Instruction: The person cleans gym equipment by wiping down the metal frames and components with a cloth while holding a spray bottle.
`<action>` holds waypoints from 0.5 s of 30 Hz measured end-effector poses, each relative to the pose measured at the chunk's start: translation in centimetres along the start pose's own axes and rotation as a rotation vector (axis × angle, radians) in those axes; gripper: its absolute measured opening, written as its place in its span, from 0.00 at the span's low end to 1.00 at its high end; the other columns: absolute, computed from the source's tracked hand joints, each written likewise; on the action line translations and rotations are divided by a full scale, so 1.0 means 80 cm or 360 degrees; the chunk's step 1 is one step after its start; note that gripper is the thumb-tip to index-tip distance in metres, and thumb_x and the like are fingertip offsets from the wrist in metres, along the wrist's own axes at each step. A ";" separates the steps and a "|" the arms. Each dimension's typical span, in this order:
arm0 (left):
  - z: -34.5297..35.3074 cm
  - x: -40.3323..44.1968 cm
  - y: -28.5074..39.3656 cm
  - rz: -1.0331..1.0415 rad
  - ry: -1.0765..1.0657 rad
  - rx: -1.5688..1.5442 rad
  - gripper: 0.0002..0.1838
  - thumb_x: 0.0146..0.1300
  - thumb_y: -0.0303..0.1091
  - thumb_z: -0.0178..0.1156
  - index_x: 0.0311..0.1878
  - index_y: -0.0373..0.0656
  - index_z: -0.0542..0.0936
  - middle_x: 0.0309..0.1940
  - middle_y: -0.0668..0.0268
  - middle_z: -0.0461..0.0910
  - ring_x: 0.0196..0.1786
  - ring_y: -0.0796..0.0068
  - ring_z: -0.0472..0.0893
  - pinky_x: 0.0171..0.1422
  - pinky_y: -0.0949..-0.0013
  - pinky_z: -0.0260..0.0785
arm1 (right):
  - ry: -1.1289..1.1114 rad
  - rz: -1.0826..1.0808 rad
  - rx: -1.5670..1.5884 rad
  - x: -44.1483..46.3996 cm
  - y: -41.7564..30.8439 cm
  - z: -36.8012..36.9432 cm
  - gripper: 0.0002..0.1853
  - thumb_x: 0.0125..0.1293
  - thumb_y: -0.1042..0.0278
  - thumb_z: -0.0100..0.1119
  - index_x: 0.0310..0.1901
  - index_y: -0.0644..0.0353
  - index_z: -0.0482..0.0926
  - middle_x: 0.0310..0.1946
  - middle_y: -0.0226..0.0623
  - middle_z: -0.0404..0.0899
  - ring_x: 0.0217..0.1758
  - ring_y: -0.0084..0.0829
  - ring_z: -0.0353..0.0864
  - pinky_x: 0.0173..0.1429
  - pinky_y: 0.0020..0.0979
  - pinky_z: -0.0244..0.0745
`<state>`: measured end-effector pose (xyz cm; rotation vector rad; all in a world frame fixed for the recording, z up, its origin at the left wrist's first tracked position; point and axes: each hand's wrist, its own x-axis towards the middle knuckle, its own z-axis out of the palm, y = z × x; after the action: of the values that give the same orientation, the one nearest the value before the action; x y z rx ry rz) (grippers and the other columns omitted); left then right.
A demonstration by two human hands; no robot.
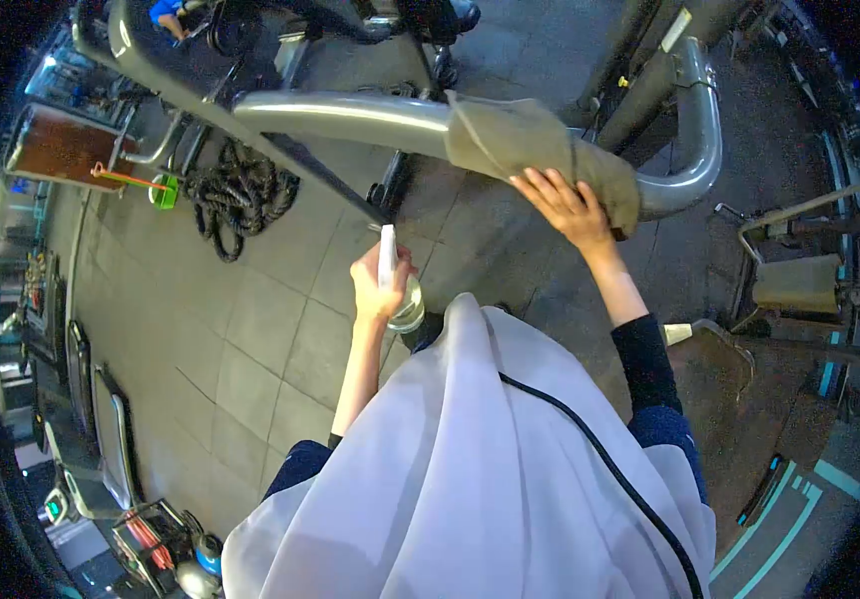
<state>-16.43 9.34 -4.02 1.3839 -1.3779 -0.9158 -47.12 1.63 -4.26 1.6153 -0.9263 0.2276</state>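
My left hand [375, 288] is wrapped round a spray bottle [409, 307] with a white trigger head and a clear body. The bottle is upright below a thick grey metal tube [350, 115] of a gym machine. Over the right part of that tube lies a grey-brown cloth [510, 135], draped around it. My right hand [572, 212] rests flat on the cloth, fingers stretched out and a little apart. The cloth hides the tube beneath it.
A coiled black battle rope [240, 195] lies on the tiled floor, beside a green object [164, 192] with an orange stick. A padded machine [797, 284] stands at the right. Equipment lines the left side, and a person's blue-clad part [165, 12] shows at the top left.
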 end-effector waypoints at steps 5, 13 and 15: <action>-0.020 -0.018 0.006 0.0034 0.0049 0.0230 0.06 0.53 0.28 0.57 0.31 0.35 0.77 0.20 0.61 0.79 0.25 0.73 0.81 0.33 0.71 0.72 | -0.0050 0.0111 -0.0056 -0.119 0.047 0.036 0.34 0.66 0.45 0.45 0.69 0.19 0.41 0.75 0.23 0.32 0.77 0.35 0.35 0.74 0.54 0.35; -0.018 -0.027 -0.008 -0.0054 0.0098 0.0336 0.07 0.51 0.29 0.57 0.32 0.36 0.78 0.20 0.60 0.79 0.26 0.71 0.82 0.33 0.70 0.73 | 0.0093 0.0207 0.0458 -0.171 0.121 0.060 0.38 0.64 0.47 0.52 0.68 0.15 0.40 0.73 0.25 0.37 0.75 0.38 0.41 0.68 0.57 0.55; -0.013 -0.022 -0.019 -0.0053 0.0081 0.0301 0.07 0.51 0.29 0.57 0.32 0.36 0.78 0.21 0.59 0.79 0.26 0.70 0.82 0.33 0.69 0.73 | 0.0092 0.0217 0.0477 -0.141 0.126 0.044 0.37 0.64 0.49 0.53 0.68 0.14 0.42 0.72 0.26 0.41 0.74 0.38 0.46 0.68 0.57 0.56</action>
<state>-15.12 11.07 -5.38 1.5656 -1.4358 -0.7817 -62.55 3.59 -4.63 1.8094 -0.9934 0.5259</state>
